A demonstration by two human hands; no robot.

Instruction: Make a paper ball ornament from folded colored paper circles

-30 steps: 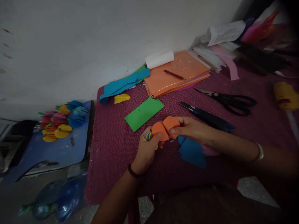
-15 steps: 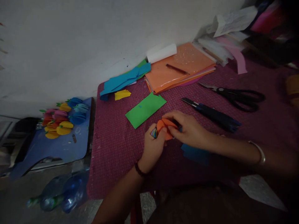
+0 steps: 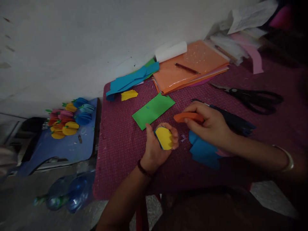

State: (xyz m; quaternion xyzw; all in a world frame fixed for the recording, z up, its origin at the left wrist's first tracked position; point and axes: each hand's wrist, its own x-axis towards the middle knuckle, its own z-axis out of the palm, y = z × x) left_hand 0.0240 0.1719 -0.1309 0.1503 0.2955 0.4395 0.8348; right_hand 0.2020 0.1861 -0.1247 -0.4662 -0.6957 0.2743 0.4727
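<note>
Left hand (image 3: 158, 146): we hold it palm up, just on our side of the green sheet (image 3: 154, 110), fingers curled around a yellow disc (image 3: 164, 138) and thumb raised apart toward the sheet's near edge.
Right hand (image 3: 208, 123): we keep it palm down, to the right of the green sheet, pinching an orange piece (image 3: 187, 117) between thumb and fingers; the forearm comes in from the right, above a cutter (image 3: 234, 120).
Yellow disc: it lies in our left palm, near the green sheet's closest edge; round, flat and bright, with a blue rim showing beneath it along the left side.
Orange piece: we see it nearly edge-on, slim and pointed at its left end, in the air right of the green sheet and well apart from the disc.
Blue scraps (image 3: 204, 150): they lie below our right hand, nearer us than the green sheet.
Printed sheet (image 3: 253, 17): far beyond the green sheet, to its right; we make out faint grey print, too blurred to read.
</note>
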